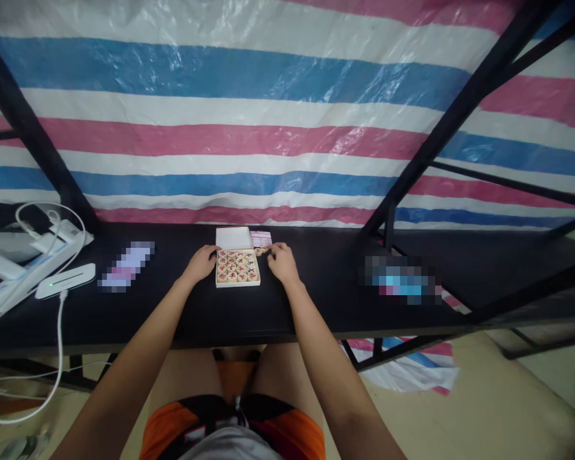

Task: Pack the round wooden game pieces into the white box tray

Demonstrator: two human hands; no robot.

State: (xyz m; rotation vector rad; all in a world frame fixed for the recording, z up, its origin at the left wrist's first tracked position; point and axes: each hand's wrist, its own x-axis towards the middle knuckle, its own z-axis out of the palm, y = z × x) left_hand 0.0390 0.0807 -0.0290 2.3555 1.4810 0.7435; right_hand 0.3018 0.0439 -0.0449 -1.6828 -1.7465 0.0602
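Observation:
A small white box lies on the black table, filled with rows of round Chinese chess pieces marked in red and black. Behind it stands a white lid, right against its back edge. My left hand is at the box's back left corner, fingers stretched forward and touching the side. Beyond the right edge, a few loose chess pieces lie beside a pink-and-white printed paper. My right hand is bent next to those pieces, fingertips together; whatever they pinch is hidden.
A blurred phone-like object lies on the table at left, near a white device with a cable and a power strip. Another blurred item is at right. Black metal posts frame a striped plastic sheet.

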